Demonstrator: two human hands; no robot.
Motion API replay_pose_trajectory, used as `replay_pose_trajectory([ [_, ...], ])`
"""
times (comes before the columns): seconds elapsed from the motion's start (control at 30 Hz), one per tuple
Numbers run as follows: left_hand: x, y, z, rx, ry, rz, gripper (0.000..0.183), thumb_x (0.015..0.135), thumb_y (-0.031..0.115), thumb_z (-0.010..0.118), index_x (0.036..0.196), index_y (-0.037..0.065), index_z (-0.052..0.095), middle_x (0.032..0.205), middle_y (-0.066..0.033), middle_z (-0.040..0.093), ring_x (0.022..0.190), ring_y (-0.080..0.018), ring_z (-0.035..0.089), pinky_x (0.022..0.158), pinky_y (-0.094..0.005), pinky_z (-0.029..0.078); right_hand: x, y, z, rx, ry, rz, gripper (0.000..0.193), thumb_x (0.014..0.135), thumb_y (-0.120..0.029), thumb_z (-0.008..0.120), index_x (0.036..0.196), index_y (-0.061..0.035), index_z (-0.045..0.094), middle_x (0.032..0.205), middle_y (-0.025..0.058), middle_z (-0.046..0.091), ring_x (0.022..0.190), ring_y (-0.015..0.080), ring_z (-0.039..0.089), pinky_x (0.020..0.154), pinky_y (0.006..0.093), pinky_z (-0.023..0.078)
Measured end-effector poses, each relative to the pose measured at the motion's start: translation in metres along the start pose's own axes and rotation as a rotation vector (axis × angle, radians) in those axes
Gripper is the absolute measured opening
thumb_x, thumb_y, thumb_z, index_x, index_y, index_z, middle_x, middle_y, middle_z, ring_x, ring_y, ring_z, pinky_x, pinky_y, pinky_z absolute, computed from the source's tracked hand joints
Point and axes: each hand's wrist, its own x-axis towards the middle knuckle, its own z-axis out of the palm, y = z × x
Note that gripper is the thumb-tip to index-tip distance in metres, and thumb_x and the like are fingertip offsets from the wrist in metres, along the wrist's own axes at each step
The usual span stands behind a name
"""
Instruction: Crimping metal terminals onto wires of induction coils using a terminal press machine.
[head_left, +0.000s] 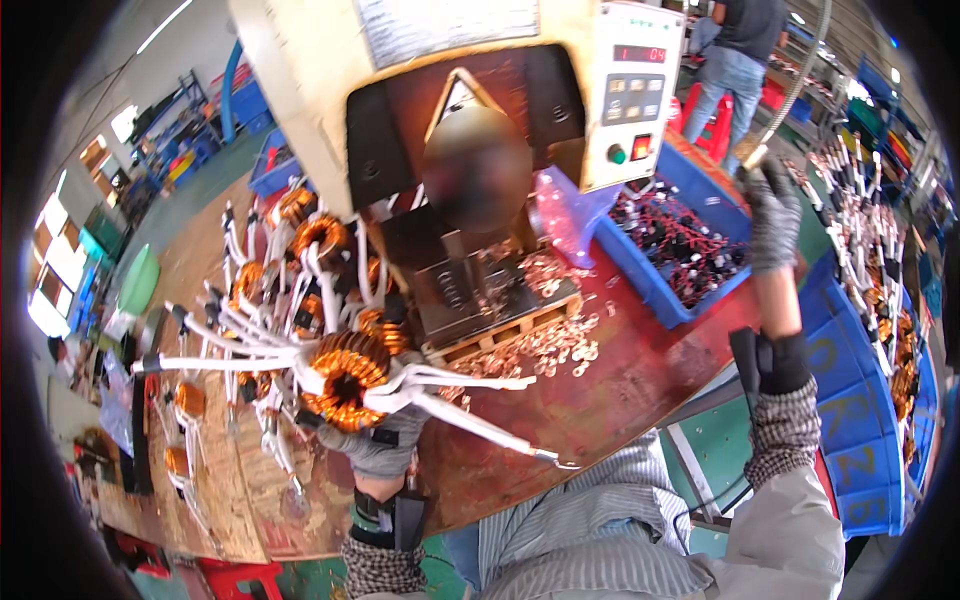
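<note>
- Workshop floor, green, lies around a wooden surface (pixel 655 372), its left part bare-brown and its right part stained red.
- At twelve o'clock stands a cream machine (pixel 300 90) with a dark recess, a blurred round part in front of it, and a control panel (pixel 625 95) at one o'clock.
- At seven o'clock, the left hand (pixel 385 450), in a grey glove, has its grip closed on a large ring-shaped coil (pixel 345 375) of copper wire, just off centre toward eight o'clock.
- From the coil, white-sleeved leads (pixel 235 362) fan out toward nine o'clock; others stretch toward four and five.
- Between two and three o'clock, the right hand (pixel 775 220), also gloved, is raised to the brass-coloured end of a flexible metal hose (pixel 805 75); whether its grip is shut around it, I cannot tell.
- Copper scraps (pixel 550 350) lie scattered at four o'clock, beside a slatted wooden stand (pixel 510 330) under the machine.
- Near two o'clock, a blue bin (pixel 668 312) holds small parts with red and black wires.
- More coils (pixel 320 235) with white leads crowd together between nine and ten o'clock.
- Between three and four, a blue crate (pixel 850 420) carries further coils.
- Toward one o'clock, another person (pixel 735 75) stands in jeans.
</note>
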Motion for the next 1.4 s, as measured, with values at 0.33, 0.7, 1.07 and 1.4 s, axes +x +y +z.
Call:
replay_pose_trajectory([
  [0.33, -0.010, 0.003, -0.014, 0.389, -0.159, -0.095, 0.118, 0.045, 0.082, 0.050, 0.129, 0.004, 0.024, 0.127, -0.0182, 0.032, 0.112, -0.0353, 0.037, 0.094, -0.0551, 0.031, -0.159, -0.067, 0.051, 0.127, -1.084, 0.647, 0.036, 0.077, -0.028, 0.063, 0.105, -0.0092, 0.051, 0.080, -0.0005, 0.054, 0.062, 0.0065, 0.051, 0.049, 0.0201, 0.041],
  [0.7, -0.018, 0.009, -0.045, 0.332, -0.081, -0.015, 0.113, 0.047, 0.078, 0.054, 0.131, 0.010, 0.021, 0.130, -0.0122, 0.030, 0.115, -0.0322, 0.034, 0.097, -0.0509, 0.029, -0.173, -0.061, 0.070, -0.148, -1.077, 0.265, 0.034, 0.068, -0.021, 0.071, 0.096, -0.0086, 0.057, 0.080, -0.0024, 0.058, 0.068, 0.0063, 0.051, 0.063, 0.0219, 0.043],
  [1.07, -0.025, 0.014, -0.053, 0.165, -0.069, -0.045, 0.113, 0.043, 0.066, 0.069, 0.130, 0.011, 0.023, 0.129, -0.0109, 0.031, 0.115, -0.0308, 0.034, 0.101, -0.0481, 0.027, -0.182, -0.064, 0.074, -0.076, -1.103, 0.234, 0.034, 0.071, -0.016, 0.067, 0.101, -0.0074, 0.054, 0.084, 0.0037, 0.059, 0.075, 0.0125, 0.057, 0.070, 0.0264, 0.046],
  [1.4, 0.002, 0.003, -0.064, 0.377, 0.074, -0.124, 0.069, 0.072, 0.050, 0.058, 0.118, 0.004, 0.036, 0.113, -0.0089, 0.045, 0.099, -0.0202, 0.046, 0.090, -0.0349, 0.038, -0.203, -0.060, 0.098, -0.368, -1.139, -0.106, 0.031, 0.065, -0.020, 0.060, 0.090, -0.0033, 0.052, 0.080, 0.0131, 0.056, 0.080, 0.0308, 0.056, 0.065, 0.0415, 0.045],
])
